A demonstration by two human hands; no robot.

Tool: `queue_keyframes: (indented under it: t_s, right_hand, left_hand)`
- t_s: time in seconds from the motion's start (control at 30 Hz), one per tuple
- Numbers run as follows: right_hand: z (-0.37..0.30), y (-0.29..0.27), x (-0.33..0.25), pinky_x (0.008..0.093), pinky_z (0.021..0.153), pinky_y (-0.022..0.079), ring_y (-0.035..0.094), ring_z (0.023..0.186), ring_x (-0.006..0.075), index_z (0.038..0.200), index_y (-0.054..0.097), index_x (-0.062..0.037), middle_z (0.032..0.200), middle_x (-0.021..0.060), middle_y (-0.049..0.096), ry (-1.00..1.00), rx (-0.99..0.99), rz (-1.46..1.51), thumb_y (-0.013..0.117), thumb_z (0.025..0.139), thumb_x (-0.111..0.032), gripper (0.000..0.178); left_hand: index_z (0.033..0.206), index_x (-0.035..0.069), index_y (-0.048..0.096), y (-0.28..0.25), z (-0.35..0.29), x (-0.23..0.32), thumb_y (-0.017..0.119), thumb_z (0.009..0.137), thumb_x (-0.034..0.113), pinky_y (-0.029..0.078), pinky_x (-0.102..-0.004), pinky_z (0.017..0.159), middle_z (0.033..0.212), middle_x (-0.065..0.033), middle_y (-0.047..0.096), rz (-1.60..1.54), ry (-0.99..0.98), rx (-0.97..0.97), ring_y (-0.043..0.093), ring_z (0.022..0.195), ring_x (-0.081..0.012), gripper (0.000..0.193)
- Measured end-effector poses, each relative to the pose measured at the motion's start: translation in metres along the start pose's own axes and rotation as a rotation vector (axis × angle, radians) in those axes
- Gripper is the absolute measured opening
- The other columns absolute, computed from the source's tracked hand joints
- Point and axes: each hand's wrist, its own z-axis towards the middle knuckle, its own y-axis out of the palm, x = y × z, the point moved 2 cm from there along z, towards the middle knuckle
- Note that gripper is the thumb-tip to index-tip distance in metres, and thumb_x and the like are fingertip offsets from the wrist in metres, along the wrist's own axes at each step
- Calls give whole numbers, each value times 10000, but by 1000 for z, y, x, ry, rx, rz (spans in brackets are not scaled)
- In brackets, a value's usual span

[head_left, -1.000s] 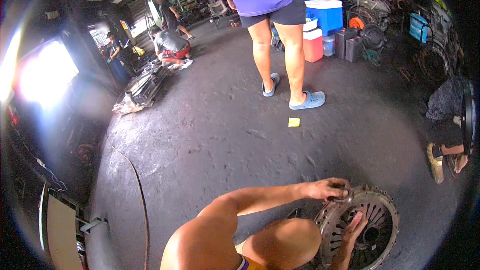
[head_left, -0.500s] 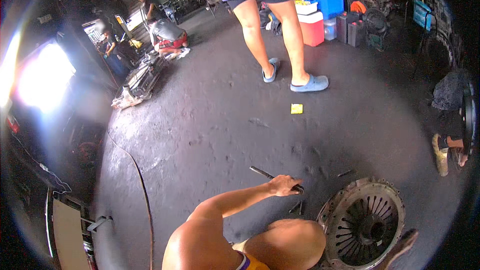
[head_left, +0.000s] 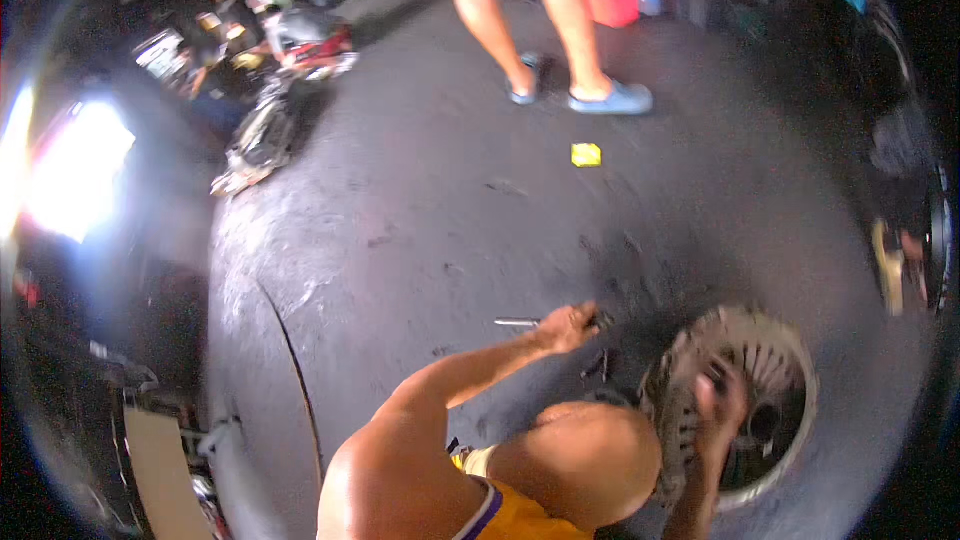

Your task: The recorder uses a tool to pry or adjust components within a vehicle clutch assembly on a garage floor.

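Observation:
My left hand (head_left: 568, 328) is closed around a hand tool with a thin metal shaft (head_left: 515, 321) sticking out to the left and a dark head (head_left: 601, 320) on the right. It is held low over the floor. My right hand (head_left: 722, 402) is raised over a round clutch pressure plate (head_left: 668, 380), which lies flat with its ring of spring fingers facing up. Motion smears the right fingers; a dark patch shows at them, but whether they hold it is unclear. Small dark metal pieces (head_left: 598, 366) lie on the floor between the left hand and the plate.
A person in blue clogs (head_left: 615, 98) stands ahead, beyond a yellow packet (head_left: 586, 155). A red-and-white cooler (head_left: 610, 0) is behind them. A cable (head_left: 292, 360) runs along the floor at left. Others work near a large metal part (head_left: 262, 135). Another person's foot (head_left: 888, 265) shows at right.
My right hand has risen from the plate's lower right edge to over the plate. The left hand's tool has turned more level. The view has tipped downward. The small rod beyond the plate no longer shows.

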Motion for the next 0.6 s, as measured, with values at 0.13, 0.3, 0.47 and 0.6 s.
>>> queue_keyframes:
  t_s: [0.13, 0.3, 0.47, 0.6]
  right_hand:
    - [1, 96, 12, 386, 790, 467, 596, 903, 350, 1039, 584, -41, 968, 196, 615, 37, -199, -44, 643, 775, -212, 320]
    - [-23, 164, 50, 417, 787, 474, 576, 893, 387, 1073, 553, -8, 1018, 218, 580, 238, -251, -162, 636, 764, -188, 367]
    - [-24, 132, 43, 430, 793, 484, 565, 917, 376, 1066, 546, -38, 1030, 193, 544, 48, -199, -177, 609, 776, -217, 346]
    - [-33, 57, 39, 433, 722, 500, 587, 866, 337, 1002, 541, -90, 914, 145, 576, -106, -321, -235, 587, 787, -276, 288]
  left_hand:
    - [1130, 44, 475, 12, 5, -23, 510, 881, 235, 462, -335, 559, 766, -83, 589, -272, 132, 131, 567, 633, -213, 316]
    - [1039, 21, 518, 16, 8, -42, 567, 809, 71, 443, -353, 561, 747, -95, 559, -582, 100, 47, 518, 606, -257, 240]
    - [964, 8, 515, -13, 7, 17, 621, 753, 48, 453, -416, 699, 935, -173, 569, 104, 323, 186, 554, 836, -365, 239]
    - [996, 31, 550, -14, 18, 90, 674, 700, 61, 465, -406, 777, 981, -171, 565, -20, 520, 40, 556, 902, -366, 322]
